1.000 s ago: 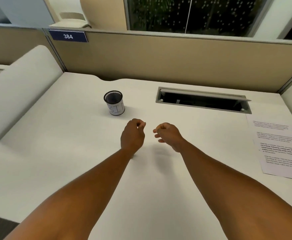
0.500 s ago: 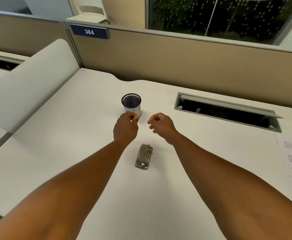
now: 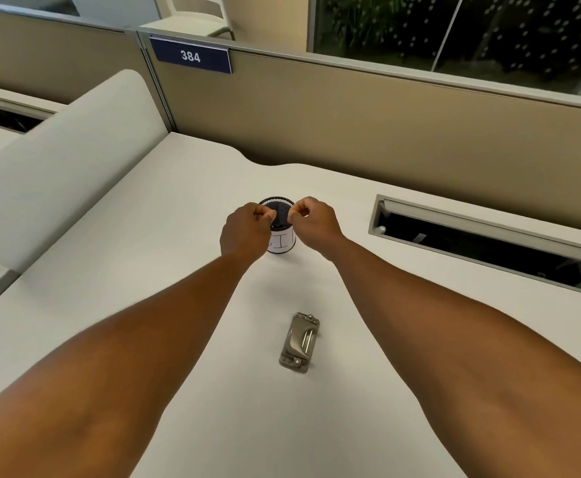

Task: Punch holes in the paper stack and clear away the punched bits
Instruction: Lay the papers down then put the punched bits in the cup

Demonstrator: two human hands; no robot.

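A small black mesh cup (image 3: pixel 281 241) with a white label reading "BIN" stands on the white desk (image 3: pixel 137 277). Both my hands hover over its mouth. My left hand (image 3: pixel 247 231) is at the cup's left rim with fingertips pinched together. My right hand (image 3: pixel 313 222) is at the right rim, pinched the same way. Anything between the fingertips is too small to see. A metal hole punch (image 3: pixel 299 343) lies on the desk nearer to me, between my forearms. The paper stack is out of view.
An open cable slot (image 3: pixel 482 243) with a raised lid is cut into the desk at the right. A beige partition (image 3: pixel 351 125) with a blue sign "384" (image 3: pixel 190 56) closes the back. A white padded divider (image 3: pixel 58 160) borders the left side.
Both pinched hands have moved forward from above the hole punch to over the cup. The view has swung left, so the printed paper at the right has left the frame.
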